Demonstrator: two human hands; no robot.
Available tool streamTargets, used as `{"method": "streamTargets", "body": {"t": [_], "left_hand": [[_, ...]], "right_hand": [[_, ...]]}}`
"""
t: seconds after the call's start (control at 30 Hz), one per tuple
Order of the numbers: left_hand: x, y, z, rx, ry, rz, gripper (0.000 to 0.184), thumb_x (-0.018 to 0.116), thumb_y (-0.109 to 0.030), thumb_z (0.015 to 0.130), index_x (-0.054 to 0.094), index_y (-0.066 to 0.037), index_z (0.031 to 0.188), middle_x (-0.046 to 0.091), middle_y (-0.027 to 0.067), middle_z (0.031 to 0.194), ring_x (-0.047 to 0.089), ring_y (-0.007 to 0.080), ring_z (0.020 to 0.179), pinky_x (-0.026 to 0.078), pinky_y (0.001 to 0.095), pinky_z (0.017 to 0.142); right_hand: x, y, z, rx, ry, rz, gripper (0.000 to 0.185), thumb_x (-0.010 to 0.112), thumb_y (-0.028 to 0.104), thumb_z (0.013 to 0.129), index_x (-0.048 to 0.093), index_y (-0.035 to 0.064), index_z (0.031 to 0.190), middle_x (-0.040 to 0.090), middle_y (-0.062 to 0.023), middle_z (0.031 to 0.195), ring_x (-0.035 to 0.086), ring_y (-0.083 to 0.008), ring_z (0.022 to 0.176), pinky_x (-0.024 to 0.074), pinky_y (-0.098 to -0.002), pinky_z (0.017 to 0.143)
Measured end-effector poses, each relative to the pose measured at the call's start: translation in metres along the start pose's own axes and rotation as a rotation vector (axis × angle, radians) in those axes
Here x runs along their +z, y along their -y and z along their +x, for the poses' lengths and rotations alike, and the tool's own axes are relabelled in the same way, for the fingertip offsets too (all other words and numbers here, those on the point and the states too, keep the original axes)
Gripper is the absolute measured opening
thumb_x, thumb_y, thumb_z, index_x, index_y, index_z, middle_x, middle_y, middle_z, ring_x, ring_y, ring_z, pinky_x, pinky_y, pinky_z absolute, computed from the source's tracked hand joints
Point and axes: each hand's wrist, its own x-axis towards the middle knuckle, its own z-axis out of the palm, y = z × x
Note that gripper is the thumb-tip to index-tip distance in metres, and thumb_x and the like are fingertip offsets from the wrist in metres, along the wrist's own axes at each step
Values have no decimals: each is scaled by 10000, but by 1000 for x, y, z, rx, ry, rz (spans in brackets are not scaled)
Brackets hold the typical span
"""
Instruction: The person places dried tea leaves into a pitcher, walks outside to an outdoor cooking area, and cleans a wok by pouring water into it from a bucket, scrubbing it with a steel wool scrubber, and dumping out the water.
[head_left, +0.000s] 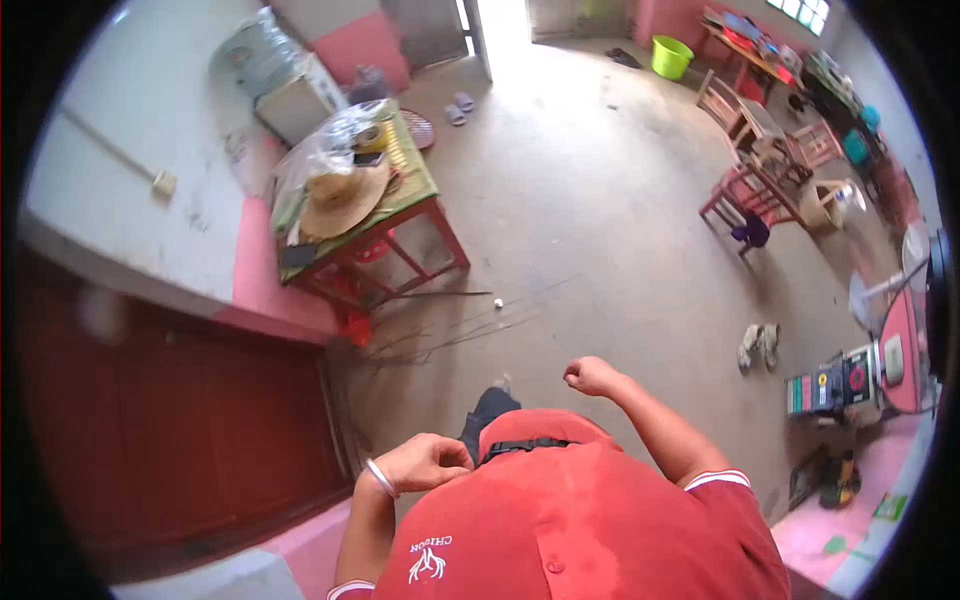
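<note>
My left hand (428, 463), with a silver bangle (381, 478) on the wrist, is at my left side against the red shirt (600, 510). Its fingers are curled in; whether anything is inside them is hidden. Close by, a black strap with a buckle (530, 446) crosses the shirt front. My right hand (592, 377) is held out ahead over the bare floor, loosely closed, with nothing seen in it and touching nothing. One dark trouser leg (490, 412) shows beyond the shirt.
A red-framed table (440, 225) at the left carries a straw hat (345, 203) and plastic bags. Thin sticks (430, 352) and a small white object (498, 303) lie on the floor. Wooden chairs (750, 190), shoes (760, 346) and a green bucket (671, 58) are at the right.
</note>
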Motion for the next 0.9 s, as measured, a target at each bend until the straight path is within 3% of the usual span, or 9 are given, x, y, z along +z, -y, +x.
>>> {"method": "streamTargets", "body": {"t": [0.07,0.1,0.23,0.37,0.47,0.57,0.6,0.7,0.9], "left_hand": [[-23,-10,-19,-51,77,52,262,633,-250,774,622,-7,871,625,60,771,550,106,740,450,273,702],[-45,-42,80,87,81,39,262,633,-250,774,622,-7,871,625,60,771,550,106,740,450,273,702],[-110,-57,111,80,109,152,219,588,-191,809,613,16,876,630,61,771,559,104,749,455,264,692],[-192,-78,148,125,-6,63,159,539,-112,843,617,19,886,638,68,793,567,100,759,466,253,706],[-259,-113,178,277,-288,-98,121,548,-83,827,608,12,873,605,79,737,557,123,690,459,260,651],[-333,-196,197,563,-572,129,57,569,-33,820,596,6,851,589,66,786,554,136,716,443,255,641],[-351,-238,190,532,-690,-52,48,568,-22,816,590,8,846,588,64,790,554,149,719,434,250,659],[-415,-312,202,1247,-1055,13,142,472,-102,839,506,-2,934,563,158,888,532,248,861,448,348,747],[-508,-427,287,1646,-953,-25,229,502,-114,790,465,9,980,552,155,903,523,281,905,422,382,811]], "right_hand": [[24,22,-5,27,48,40,293,500,251,758,655,109,962,639,-132,948,588,-312,913,465,-396,809],[-63,-53,15,127,17,-75,287,499,244,761,655,107,958,639,-131,950,590,-303,913,465,-396,806],[-83,-66,65,144,13,-39,275,508,242,764,661,109,950,641,-129,950,595,-295,903,470,-393,796],[-140,-88,124,248,-66,6,268,518,241,765,664,100,941,640,-131,958,596,-297,896,472,-389,794],[-186,-108,158,293,-118,-10,265,526,238,766,663,91,939,640,-136,955,600,-295,893,474,-383,798],[-217,-126,180,345,-194,117,255,534,234,766,664,83,926,642,-143,944,605,-293,898,477,-366,800],[-230,-124,180,361,-231,153,249,535,234,766,664,83,916,643,-144,938,607,-290,895,478,-363,797],[-258,-141,201,390,-275,182,237,542,239,762,666,91,899,647,-142,918,613,-272,880,480,-361,786],[-334,-215,267,572,-42,97,250,547,259,741,667,98,890,660,-121,831,629,-244,791,492,-357,739]]}}
